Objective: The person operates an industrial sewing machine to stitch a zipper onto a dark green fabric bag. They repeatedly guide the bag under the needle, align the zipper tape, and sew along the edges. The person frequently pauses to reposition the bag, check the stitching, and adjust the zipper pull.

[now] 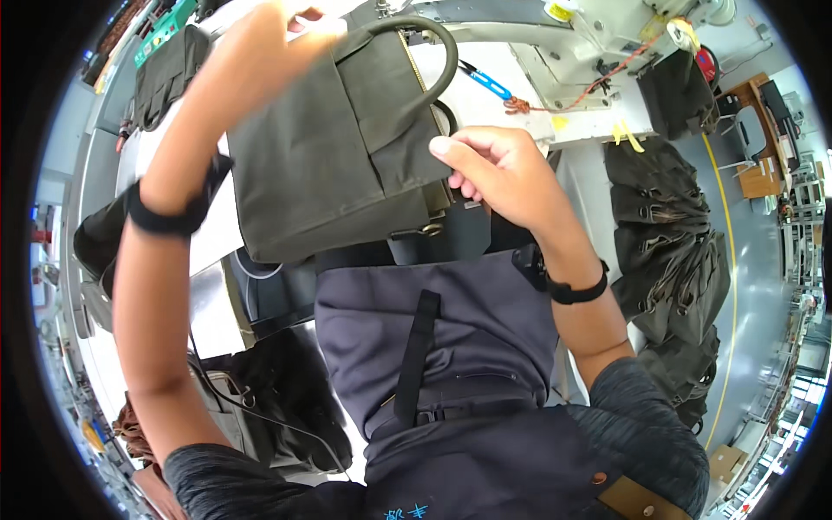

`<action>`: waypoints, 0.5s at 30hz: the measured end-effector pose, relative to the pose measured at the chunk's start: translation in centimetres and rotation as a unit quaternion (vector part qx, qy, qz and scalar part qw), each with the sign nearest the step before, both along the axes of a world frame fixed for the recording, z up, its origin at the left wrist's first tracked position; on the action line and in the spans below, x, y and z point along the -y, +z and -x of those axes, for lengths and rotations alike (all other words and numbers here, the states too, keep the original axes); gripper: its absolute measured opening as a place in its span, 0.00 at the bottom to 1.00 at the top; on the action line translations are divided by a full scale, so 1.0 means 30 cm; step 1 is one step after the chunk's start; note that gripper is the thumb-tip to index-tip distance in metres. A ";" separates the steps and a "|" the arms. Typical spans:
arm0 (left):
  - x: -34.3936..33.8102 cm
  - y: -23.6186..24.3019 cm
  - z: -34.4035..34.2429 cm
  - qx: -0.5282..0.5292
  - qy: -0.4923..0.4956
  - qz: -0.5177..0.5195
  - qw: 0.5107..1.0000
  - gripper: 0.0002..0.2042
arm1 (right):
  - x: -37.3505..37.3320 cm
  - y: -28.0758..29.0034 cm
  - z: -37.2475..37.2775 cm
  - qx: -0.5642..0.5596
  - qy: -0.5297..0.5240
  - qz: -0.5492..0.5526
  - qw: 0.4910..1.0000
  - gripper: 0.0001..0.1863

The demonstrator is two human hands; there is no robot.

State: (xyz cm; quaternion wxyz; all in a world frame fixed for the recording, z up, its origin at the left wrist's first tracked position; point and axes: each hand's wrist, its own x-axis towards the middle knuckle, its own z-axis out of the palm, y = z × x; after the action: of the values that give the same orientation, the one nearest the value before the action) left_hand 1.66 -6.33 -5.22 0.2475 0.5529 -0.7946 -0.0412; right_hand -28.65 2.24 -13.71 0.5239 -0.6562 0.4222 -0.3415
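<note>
Over the near edge of the table (507, 62), the handled bag (299, 156) seems pinched by the right hand (510, 173), fingers of the left hand (299, 39) unreadable; shifting it calls for support.

Pinching the olive bag (316, 152) with the right hand (498, 169) at upper centre, below a blue tool (487, 81) on the tabletop (474, 106); holding the blurred left hand (303, 39) at upper left.

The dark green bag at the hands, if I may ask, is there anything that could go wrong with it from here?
The dark green bag reaches past the white tabletop's near edge, so it might slip if the right hand loosens. Its handle loops close to the blue tool and could catch on it.
</note>
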 end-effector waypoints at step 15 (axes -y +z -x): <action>-0.497 -0.268 0.378 0.001 0.012 0.318 0.948 0.14 | -0.059 -0.010 -0.077 0.293 -0.030 -0.238 0.926 0.18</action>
State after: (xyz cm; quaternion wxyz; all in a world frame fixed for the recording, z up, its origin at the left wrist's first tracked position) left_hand -9.66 8.59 -13.26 0.4097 0.4553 -0.7601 0.2171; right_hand -26.34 4.01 -14.01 0.7543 -0.3702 0.3383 -0.4238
